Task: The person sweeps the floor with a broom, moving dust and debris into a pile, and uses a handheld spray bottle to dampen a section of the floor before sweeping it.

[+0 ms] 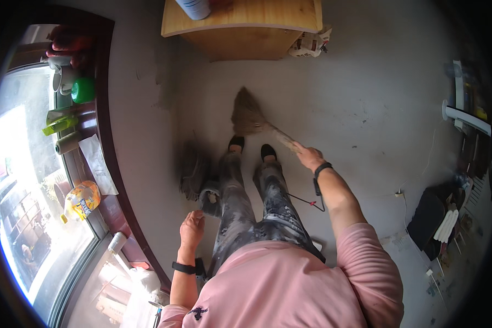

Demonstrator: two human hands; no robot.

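My right hand (310, 157) is closed round the handle of a straw broom (247, 113). The broom's handle (280, 135) slants up and left, and its fanned bristles rest on the floor just beyond my dark shoes. Loosely curled at my left side, my left hand (192, 229) has its fingers closed, with no object visible in them. Close by it are a grey rounded item (209, 200) and a dark bundle (194, 172) on the floor, whose kinds I cannot make out.
A wooden table (246, 15) with a pale cup (194, 7) stands ahead; a crumpled bag (310, 44) lies beside it. On the left, a windowsill holds a yellow-orange bottle (83, 200) and a green container (83, 90). A black chair-like item (433, 221) and a cable (404, 210) are at right.
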